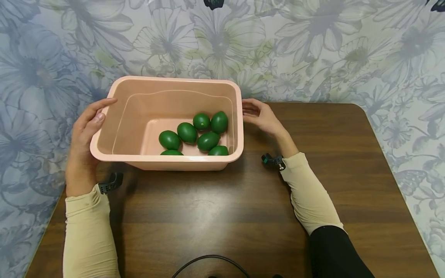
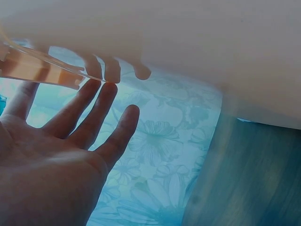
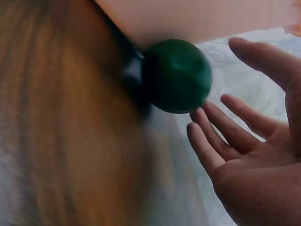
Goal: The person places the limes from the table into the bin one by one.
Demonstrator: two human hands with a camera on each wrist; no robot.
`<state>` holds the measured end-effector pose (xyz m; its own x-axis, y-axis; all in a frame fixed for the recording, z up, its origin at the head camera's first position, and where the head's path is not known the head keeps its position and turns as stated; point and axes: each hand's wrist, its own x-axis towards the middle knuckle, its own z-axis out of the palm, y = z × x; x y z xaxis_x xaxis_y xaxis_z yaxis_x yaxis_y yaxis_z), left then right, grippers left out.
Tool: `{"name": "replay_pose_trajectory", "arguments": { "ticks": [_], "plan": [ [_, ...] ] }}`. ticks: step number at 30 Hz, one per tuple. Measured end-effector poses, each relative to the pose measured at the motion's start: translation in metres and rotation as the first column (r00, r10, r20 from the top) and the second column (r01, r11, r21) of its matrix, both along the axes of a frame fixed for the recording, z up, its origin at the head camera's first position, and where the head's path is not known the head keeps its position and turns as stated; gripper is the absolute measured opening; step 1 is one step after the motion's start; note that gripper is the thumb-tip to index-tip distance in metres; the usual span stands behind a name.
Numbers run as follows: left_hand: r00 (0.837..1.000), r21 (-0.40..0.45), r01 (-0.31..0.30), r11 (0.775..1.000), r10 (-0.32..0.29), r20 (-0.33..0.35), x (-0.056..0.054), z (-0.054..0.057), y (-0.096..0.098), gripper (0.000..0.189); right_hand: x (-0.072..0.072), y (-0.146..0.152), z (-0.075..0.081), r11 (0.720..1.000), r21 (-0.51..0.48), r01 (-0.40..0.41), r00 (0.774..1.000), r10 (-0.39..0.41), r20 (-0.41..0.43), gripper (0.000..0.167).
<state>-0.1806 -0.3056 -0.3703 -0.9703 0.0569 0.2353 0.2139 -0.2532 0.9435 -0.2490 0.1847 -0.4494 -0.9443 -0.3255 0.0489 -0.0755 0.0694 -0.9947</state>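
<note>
A pink plastic bin [image 1: 167, 158] stands over the table's far part, with several smooth, dark green avocado-like fruits [image 1: 187, 133] inside, mostly toward its right. At the bin's left end, my left hand [image 1: 83, 135] grips the rim, thumb and forefinger on top. Its other fingers [image 2: 120, 132] reach out along the bin's outer wall in the left wrist view. My right hand [image 1: 261, 116] is beside the right end, fingers extended. Another green fruit [image 3: 176, 77] shows right at its fingertips in the right wrist view, outside the bin; from the head, the rim hides it.
The brown wooden table [image 1: 215, 204] has its far edge against a wall with floral paper [image 1: 222, 42]. A black cable [image 1: 208, 256] curves over the near edge. Dark wrist cameras [image 1: 272, 160] sit at both cuffs.
</note>
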Motion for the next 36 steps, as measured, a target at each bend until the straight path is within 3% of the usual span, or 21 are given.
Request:
{"name": "replay_pose_trajectory", "arguments": {
  "ticks": [7, 12, 18, 25, 31, 36],
  "plan": [
    [1.0, 0.013, 0.021, 1.0, -0.021, -0.001, 0.0, 0.0, 0.001, 0.051, 0.001, -0.003, -0.008, 0.971, 0.162, -0.174, 0.983, 0.18, -0.026, 0.074],
    [1.0, -0.007, -0.014, 1.0, 0.014, 0.001, -0.003, 0.0, 0.002, 0.052, 0.001, -0.003, -0.008, 0.955, 0.203, -0.217, 0.97, 0.234, -0.066, 0.084],
    [1.0, 0.002, 0.005, 1.0, -0.005, -0.009, -0.001, 0.001, 0.001, 0.052, 0.0, -0.004, -0.011, 0.94, 0.247, -0.236, 0.961, 0.263, -0.084, 0.087],
    [1.0, -0.01, -0.004, 1.0, 0.004, -0.006, 0.0, 0.001, 0.0, 0.052, -0.001, -0.003, -0.014, 0.924, 0.337, -0.183, 0.963, 0.236, -0.126, 0.086],
    [1.0, -0.002, 0.008, 1.0, -0.008, -0.011, 0.001, 0.001, -0.001, 0.051, -0.001, -0.002, -0.012, 0.933, 0.328, -0.145, 0.976, 0.189, -0.105, 0.077],
    [1.0, 0.0, 0.017, 1.0, -0.017, -0.009, 0.001, 0.001, 0.0, 0.052, 0.0, 0.006, -0.005, 0.953, 0.295, -0.064, 0.994, 0.088, -0.069, 0.067]
  ]
}}
